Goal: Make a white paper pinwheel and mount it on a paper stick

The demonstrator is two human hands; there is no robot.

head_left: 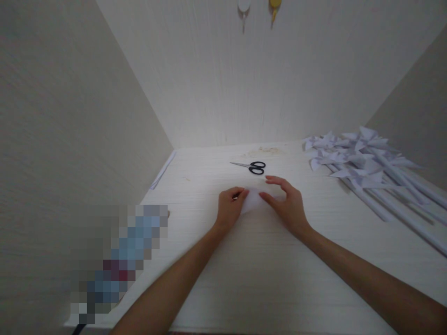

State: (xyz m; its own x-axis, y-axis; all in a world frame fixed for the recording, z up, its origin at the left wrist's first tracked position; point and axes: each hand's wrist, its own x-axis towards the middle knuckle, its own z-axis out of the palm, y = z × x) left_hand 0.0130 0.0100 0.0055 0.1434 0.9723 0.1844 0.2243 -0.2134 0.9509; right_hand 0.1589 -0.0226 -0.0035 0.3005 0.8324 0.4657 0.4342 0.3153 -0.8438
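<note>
A small piece of white paper is between my two hands, just above or on the white table. My left hand pinches its left side between thumb and fingers. On the right side, the thumb of my right hand touches the paper's edge while its fingers are spread away from the thumb. Part of the paper is hidden behind my hands. Beyond them lies a pair of scissors with black handles, its blades pointing left.
Several white paper pinwheels with rolled paper sticks are piled at the right. A folded white strip lies along the left wall. A blurred-out object is at the front left. Two hooks hang on the back wall.
</note>
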